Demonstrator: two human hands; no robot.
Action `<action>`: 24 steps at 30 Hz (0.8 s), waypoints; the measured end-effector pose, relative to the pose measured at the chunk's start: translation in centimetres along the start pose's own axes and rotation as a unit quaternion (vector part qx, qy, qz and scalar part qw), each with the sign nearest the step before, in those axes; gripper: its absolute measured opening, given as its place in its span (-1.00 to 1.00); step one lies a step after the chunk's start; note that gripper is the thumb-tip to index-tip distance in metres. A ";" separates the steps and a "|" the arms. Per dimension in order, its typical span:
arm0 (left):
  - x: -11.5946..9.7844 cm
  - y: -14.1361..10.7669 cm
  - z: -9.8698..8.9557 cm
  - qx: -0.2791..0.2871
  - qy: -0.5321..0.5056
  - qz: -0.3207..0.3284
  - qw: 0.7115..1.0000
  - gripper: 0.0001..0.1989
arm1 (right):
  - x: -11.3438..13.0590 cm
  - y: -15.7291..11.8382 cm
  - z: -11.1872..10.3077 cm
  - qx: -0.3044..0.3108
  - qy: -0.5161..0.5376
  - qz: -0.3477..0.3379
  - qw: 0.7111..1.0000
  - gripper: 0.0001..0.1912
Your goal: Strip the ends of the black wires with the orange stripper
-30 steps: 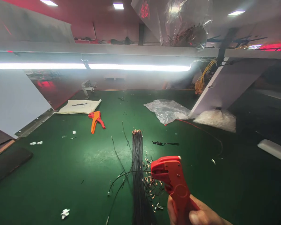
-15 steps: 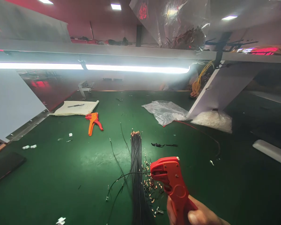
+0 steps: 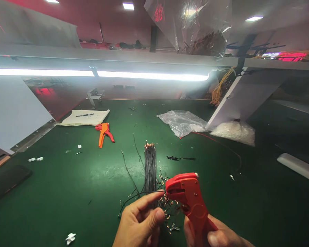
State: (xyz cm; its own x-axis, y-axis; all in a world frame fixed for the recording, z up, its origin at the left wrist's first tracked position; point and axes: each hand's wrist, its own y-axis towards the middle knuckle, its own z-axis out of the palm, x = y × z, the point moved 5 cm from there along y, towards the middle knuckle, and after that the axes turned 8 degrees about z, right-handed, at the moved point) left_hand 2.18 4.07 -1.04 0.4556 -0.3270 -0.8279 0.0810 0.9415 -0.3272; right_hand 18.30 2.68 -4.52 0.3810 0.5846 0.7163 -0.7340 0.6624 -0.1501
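Observation:
My right hand is wrapped round the handle of a red wire stripper, whose jaws point left. A thin black wire runs into the jaws. My left hand is beside the jaws, its index finger stretched along the wire and its thumb apart from that finger. Beyond it lies a bundle of black wires with copper ends at the top. Small cut bits with copper and metal terminals are scattered right of the bundle.
An orange-and-red stripper lies near a notebook with a pen. Plastic bags are at the back right. A black cable piece lies right of the bundle. A dark flat object is at the left.
My left hand has come into view from below and reached the wire at the jaws. My right hand and the red stripper have hardly moved.

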 end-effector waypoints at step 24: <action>0.5 2.0 -0.1 -0.061 -0.107 -0.004 0.992 -0.52 | -1.9 0.2 -0.8 0.046 0.092 0.057 0.993 -0.54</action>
State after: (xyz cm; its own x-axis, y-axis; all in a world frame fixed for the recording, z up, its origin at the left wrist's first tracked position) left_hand 2.52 5.80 -2.18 0.6350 -0.2971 -0.7130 -0.0158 0.9179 -0.3966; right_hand 17.86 2.08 -6.41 0.3832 0.7341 0.5606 -0.8232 0.5467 -0.1532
